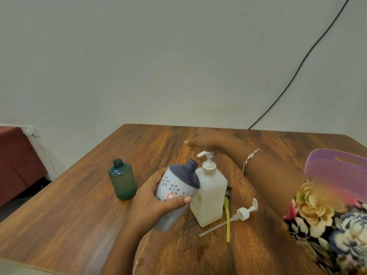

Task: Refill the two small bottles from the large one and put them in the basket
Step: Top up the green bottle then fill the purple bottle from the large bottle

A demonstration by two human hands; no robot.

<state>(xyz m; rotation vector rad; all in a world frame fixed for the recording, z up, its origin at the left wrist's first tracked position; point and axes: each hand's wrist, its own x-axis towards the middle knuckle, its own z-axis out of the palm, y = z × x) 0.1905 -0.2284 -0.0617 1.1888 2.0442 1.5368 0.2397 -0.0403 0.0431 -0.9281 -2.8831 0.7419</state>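
The small grey flower-printed bottle [176, 187], navy-shouldered and uncapped, is gripped tilted in the left hand [153, 207], its neck just under the large white pump bottle's [210, 197] nozzle. The right hand [208, 140] rests on the pump head [205, 155]; its finger hold cannot be made out. Right of the pump bottle, the purple basket [333, 165] is blurred and partly hidden.

my left hand [153, 203] grips the flowered bottle [176, 185], tilted with its open neck under the large bottle's [210, 195] spout. my right hand [206, 140] rests on its pump head [205, 154]. the green bottle [122, 180] stands uncapped, left.
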